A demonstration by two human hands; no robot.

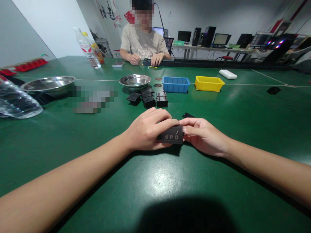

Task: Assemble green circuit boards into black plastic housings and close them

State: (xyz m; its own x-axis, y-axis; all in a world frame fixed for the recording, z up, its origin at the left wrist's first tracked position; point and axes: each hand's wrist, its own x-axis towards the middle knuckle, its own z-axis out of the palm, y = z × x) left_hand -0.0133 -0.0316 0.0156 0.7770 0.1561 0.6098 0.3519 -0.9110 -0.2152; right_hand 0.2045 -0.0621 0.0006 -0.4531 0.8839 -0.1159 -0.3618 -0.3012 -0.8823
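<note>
A black box marked "SPD" [172, 135] is held just above the green table [155, 181], its lettered face toward me. My left hand [152, 129] wraps over its top and left side, thumb below. At its right end, my right hand [201, 134] is closed, with thumb and fingers pinched against the box's edge; whether a small part sits between them is hidden. Behind my right hand lies a flat black piece [188, 115]. Several black boxes [148, 98] stand grouped beyond my left hand.
A metal bowl [135, 81], a blue bin [176, 84] and a yellow bin [209, 83] stand behind the boxes. A larger metal bowl [48, 84] and plastic wrap [19, 100] lie left. A person [145, 42] sits opposite, both hands on the table.
</note>
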